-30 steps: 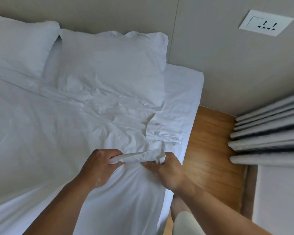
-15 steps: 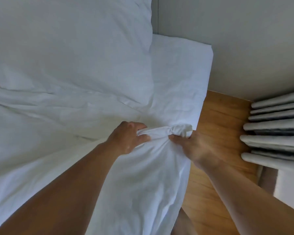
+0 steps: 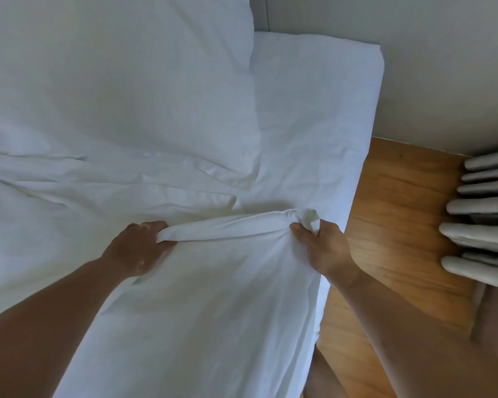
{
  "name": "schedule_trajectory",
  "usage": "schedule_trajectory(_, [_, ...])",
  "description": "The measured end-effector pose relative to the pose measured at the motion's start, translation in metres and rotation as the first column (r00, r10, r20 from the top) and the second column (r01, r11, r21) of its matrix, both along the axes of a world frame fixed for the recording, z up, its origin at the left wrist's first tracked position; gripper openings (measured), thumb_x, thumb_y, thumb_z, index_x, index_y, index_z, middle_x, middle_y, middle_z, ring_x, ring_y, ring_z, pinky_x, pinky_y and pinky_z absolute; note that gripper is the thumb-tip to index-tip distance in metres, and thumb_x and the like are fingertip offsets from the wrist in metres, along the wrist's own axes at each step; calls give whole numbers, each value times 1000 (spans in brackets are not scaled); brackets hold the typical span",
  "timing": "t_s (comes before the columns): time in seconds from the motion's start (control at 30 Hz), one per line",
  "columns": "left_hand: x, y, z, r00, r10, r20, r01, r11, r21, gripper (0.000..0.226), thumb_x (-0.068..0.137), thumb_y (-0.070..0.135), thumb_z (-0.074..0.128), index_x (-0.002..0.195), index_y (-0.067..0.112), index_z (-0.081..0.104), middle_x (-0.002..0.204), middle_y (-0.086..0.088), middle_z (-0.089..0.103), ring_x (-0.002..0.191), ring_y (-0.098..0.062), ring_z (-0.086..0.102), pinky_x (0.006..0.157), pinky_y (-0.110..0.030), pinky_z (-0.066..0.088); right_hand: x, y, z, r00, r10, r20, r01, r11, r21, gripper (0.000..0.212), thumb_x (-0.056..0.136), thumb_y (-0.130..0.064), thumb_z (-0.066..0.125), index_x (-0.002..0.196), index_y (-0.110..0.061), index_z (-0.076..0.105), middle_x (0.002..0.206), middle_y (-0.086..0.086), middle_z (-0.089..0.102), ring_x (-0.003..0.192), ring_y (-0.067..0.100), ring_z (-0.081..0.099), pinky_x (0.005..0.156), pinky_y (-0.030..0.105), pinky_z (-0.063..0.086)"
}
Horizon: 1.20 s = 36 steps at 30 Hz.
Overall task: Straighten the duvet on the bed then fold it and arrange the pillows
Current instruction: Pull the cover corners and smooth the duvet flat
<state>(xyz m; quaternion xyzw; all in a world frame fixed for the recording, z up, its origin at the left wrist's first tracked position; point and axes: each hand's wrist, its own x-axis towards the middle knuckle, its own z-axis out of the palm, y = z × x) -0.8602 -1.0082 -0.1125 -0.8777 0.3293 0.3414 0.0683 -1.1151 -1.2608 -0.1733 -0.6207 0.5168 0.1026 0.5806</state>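
Note:
The white duvet (image 3: 207,305) lies crumpled over the bed, its top edge bunched into a roll between my hands. My left hand (image 3: 137,248) grips the left end of that roll. My right hand (image 3: 324,248) grips the duvet's corner near the bed's right side. A white pillow (image 3: 121,81) fills the upper left, its lower edge resting on the wrinkled duvet. The white fitted sheet (image 3: 314,116) shows bare at the top right corner of the mattress.
A wooden floor (image 3: 400,225) runs along the bed's right side. Grey curtain folds (image 3: 483,219) hang at the far right. A pale wall (image 3: 385,38) stands behind the bed's head. My leg shows at the bottom edge.
Both hands carried the duvet's edge up toward the pillow and drew apart, stretching the bunched edge wider. My view moved closer to the bed's head.

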Motion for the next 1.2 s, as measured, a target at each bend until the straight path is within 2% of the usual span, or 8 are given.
schedule_trajectory(0.3, [61, -63, -15, 987, -110, 119, 115, 993, -32, 45, 87, 60, 63, 63, 25, 49, 76, -7, 62, 84, -36, 65, 72, -36, 46, 29, -16, -15, 997, -77, 2, 77, 996, -39, 34, 93, -44, 66, 86, -11, 70, 82, 8, 73, 81, 27, 70, 73, 40, 55])
schedule_trajectory(0.43, [33, -57, -68, 995, -23, 99, 16, 997, 77, 63, 82, 75, 57, 109, 19, 64, 105, -11, 68, 97, -34, 64, 77, -37, 50, 22, -12, -25, 996, 70, -61, -81, 976, -202, 33, 97, -45, 59, 78, -19, 63, 72, -4, 65, 74, 20, 61, 63, 31, 42])
schedule_trajectory(0.6, [10, -51, -72, 902, -55, 428, 34, 998, 57, 66, 81, 72, 59, 113, 14, 55, 99, -11, 64, 92, -33, 62, 78, -41, 39, 29, -18, -21, 984, 94, -149, -126, 965, -228, 30, 92, -47, 64, 81, -19, 62, 75, -3, 66, 80, 24, 65, 59, 29, 44])
schedule_trajectory(0.67, [-11, -48, -61, 865, 7, 501, 29, 998, -64, 59, 81, 55, 69, 123, 16, 56, 115, -11, 59, 105, -34, 56, 88, -45, 40, 29, -15, -5, 985, 86, -146, -128, 944, -305, 29, 87, -39, 70, 104, -17, 62, 95, 0, 68, 95, 28, 65, 70, 33, 49])
schedule_trajectory(0.77, [-64, -31, -38, 811, 237, 535, -41, 935, -352, 58, 80, 40, 64, 132, 18, 56, 134, -12, 53, 125, -33, 49, 99, -47, 36, 22, 6, 30, 924, 349, -157, -359, 648, -672, 75, 81, -27, 73, 147, -13, 40, 146, 11, 45, 134, 31, 43, 106, 47, 41])
schedule_trajectory(0.87, [-133, 30, -25, 786, 433, 442, -271, 883, -383, 67, 84, 45, 59, 144, 20, 46, 148, -14, 43, 137, -34, 40, 108, -49, 33, 26, 65, 61, 641, 765, -68, -514, 361, -779, 70, 83, -30, 71, 147, -16, 46, 158, 12, 36, 147, 31, 32, 118, 54, 29])
schedule_trajectory(1.0, [-248, 145, -20, 708, 624, 331, -603, 778, -177, 67, 90, 56, 45, 150, 27, 44, 156, -13, 39, 141, -36, 41, 108, -58, 39, 27, 142, 49, 94, 979, -183, -766, -46, -641, 71, 90, -63, 44, 152, -30, 39, 166, 7, 23, 153, 30, 20, 120, 59, 22])
schedule_trajectory(1.2, [-412, 315, -17, 293, 939, 180, -933, 240, 267, 83, 81, 83, 14, 156, 50, 10, 168, 11, 14, 153, -16, 18, 120, -47, 30, 22, 147, 10, -55, 898, -437, -858, -267, -440, 84, 86, -76, 28, 155, -30, 34, 163, 5, 30, 148, 28, 32, 112, 58, 34])
